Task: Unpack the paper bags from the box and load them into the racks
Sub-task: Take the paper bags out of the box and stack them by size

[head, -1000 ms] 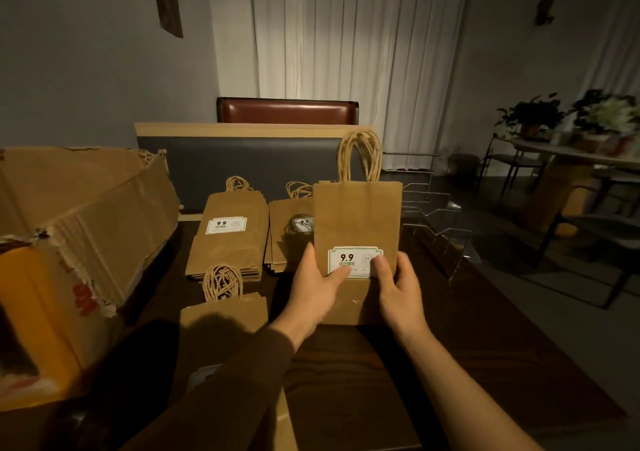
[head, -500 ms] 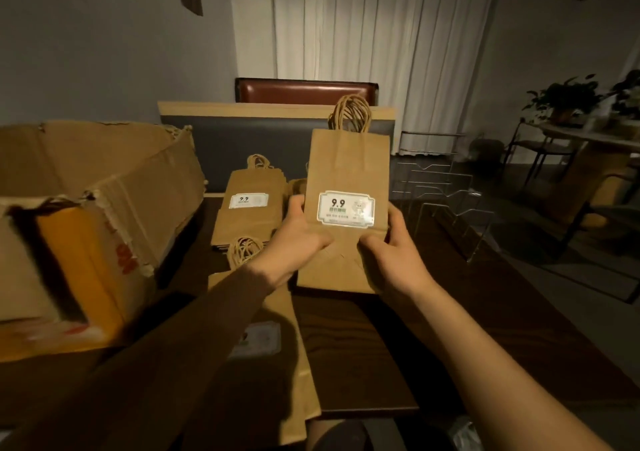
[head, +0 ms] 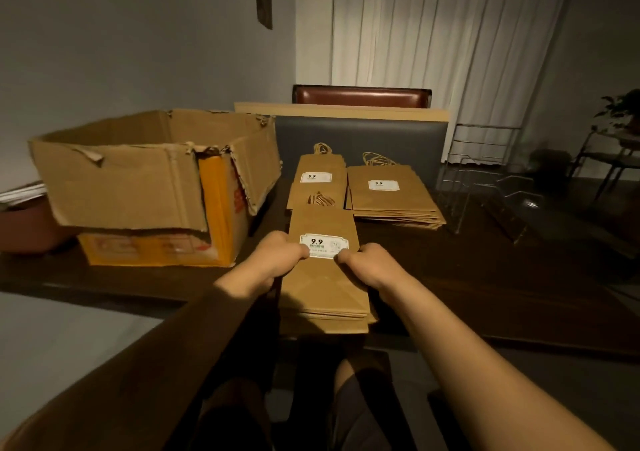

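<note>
At lower centre, the left hand (head: 273,260) and right hand (head: 367,263) pinch a labelled kraft bag stack (head: 325,288) on the table edge, apparently squaring it; next, carrying it to the wire racks (head: 491,187) at right.

I see a dim room: grey wall (head: 121,52), pale pleated curtains (head: 433,24), a brown leather chair back (head: 360,95) behind the dark wooden table (head: 502,288), a potted plant (head: 620,107) far right.
</note>
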`<state>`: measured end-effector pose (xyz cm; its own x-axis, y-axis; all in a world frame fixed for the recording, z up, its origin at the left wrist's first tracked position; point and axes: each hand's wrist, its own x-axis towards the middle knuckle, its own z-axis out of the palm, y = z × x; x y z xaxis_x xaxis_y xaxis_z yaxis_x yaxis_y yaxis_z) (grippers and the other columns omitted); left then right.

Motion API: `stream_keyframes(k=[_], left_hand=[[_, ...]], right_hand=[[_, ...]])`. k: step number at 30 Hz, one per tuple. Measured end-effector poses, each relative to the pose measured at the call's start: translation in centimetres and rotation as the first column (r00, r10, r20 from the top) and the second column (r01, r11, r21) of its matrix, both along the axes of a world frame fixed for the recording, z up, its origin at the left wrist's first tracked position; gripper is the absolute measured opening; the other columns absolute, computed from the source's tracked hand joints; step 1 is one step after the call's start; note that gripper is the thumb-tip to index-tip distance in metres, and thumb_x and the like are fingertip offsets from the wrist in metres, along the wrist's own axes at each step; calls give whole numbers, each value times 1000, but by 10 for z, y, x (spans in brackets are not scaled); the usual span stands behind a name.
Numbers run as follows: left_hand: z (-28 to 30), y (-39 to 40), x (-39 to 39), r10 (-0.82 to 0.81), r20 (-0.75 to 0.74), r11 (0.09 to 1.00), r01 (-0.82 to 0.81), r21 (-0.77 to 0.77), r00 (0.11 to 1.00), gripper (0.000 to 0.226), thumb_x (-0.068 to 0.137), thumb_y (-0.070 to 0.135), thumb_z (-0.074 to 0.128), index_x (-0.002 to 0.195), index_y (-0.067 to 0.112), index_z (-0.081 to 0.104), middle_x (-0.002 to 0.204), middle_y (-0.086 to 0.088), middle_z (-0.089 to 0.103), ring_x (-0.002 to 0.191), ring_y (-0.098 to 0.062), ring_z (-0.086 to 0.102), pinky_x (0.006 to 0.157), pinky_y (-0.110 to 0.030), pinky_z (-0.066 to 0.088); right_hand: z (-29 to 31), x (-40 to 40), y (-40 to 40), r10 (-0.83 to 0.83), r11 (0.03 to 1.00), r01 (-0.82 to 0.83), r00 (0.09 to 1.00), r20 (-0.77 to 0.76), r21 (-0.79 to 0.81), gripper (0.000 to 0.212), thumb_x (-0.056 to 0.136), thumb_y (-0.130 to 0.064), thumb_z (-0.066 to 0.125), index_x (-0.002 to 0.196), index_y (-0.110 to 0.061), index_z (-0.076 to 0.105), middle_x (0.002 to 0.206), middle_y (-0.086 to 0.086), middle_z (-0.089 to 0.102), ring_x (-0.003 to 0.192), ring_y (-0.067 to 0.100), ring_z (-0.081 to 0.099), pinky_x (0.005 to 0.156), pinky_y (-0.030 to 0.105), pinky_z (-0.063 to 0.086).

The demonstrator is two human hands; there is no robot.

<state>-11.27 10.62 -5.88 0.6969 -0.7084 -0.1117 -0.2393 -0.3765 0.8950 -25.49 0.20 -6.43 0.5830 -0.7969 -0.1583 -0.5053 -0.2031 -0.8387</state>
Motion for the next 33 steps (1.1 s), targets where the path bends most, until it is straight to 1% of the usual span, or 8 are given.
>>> stream_keyframes(k=[3, 11, 14, 19, 23, 27, 30, 33], left_hand=[[-18, 6, -5, 16, -108, 1000, -13, 25, 994, 21, 83, 8, 68, 104, 6, 69, 102, -10, 74, 92, -25, 71, 89, -41, 58], [-16, -1, 11, -9, -696, 972, -156, -173, 718, 27, 93, 8, 62, 118, -1, 63, 92, -21, 71, 67, -29, 73, 57, -37, 61], [-18, -9, 7, -119, -648, 986, 13, -167, 752, 34, 93, 8, 63, 126, 0, 61, 111, -24, 71, 99, -36, 71, 90, -49, 56], [0, -27, -4, -300, -430, 872, 62, -486, 852, 36, 92, 0, 62, 127, 4, 61, 117, -20, 71, 105, -34, 70, 92, -49, 55], [50, -43, -10, -282, -169, 725, 94, -682, 944, 32, 91, 6, 67, 122, 14, 60, 115, -10, 73, 104, -26, 71, 89, -44, 58], [38, -51, -6, -126, 81, 807, 150, -571, 989, 46, 87, 45, 70, 126, 25, 57, 123, 3, 68, 114, -14, 65, 102, -43, 51], [-12, -48, -10, -100, 17, 847, 94, -523, 995, 70, 80, 56, 69, 137, 21, 50, 129, 5, 65, 121, -11, 60, 107, -45, 47], [-42, -50, -12, -108, -82, 841, 47, -539, 991, 65, 74, 45, 73, 131, 25, 51, 123, 6, 68, 117, -14, 64, 103, -43, 50]], right_hand=[[-18, 1, 9, -59, 995, 49, 991, -119, -81, 59, 76, -51, 66, 120, -11, 61, 130, 10, 53, 115, 32, 57, 97, 45, 52], [-23, 1, 10, -127, 985, 101, 972, 196, 138, 17, 83, -18, 73, 93, -13, 61, 101, 9, 71, 91, 26, 70, 83, 41, 60], [-21, -2, 7, -110, 977, 51, 952, 286, 207, 19, 85, -12, 70, 102, -13, 61, 99, 7, 73, 88, 23, 72, 73, 34, 59], [10, -16, -19, -45, 959, -68, 922, 385, 274, 32, 89, -18, 68, 119, -14, 59, 103, 6, 74, 89, 20, 73, 76, 33, 60], [59, -20, -34, 102, 993, -55, 846, 523, -105, 27, 95, -24, 64, 120, -29, 58, 111, -9, 71, 97, 7, 70, 80, 24, 57], [36, -9, -40, 114, 979, 9, 801, 588, -202, 38, 96, -17, 60, 128, -35, 50, 115, -16, 67, 99, -2, 66, 79, 18, 53], [-21, -4, -39, 67, 995, -9, 816, 575, -103, 46, 95, -17, 62, 133, -37, 46, 122, -15, 65, 113, 3, 61, 98, 29, 49], [-41, 1, -39, 18, 1000, -16, 794, 607, -8, 45, 94, -23, 66, 133, -34, 47, 122, -11, 67, 112, 4, 63, 91, 25, 52]])
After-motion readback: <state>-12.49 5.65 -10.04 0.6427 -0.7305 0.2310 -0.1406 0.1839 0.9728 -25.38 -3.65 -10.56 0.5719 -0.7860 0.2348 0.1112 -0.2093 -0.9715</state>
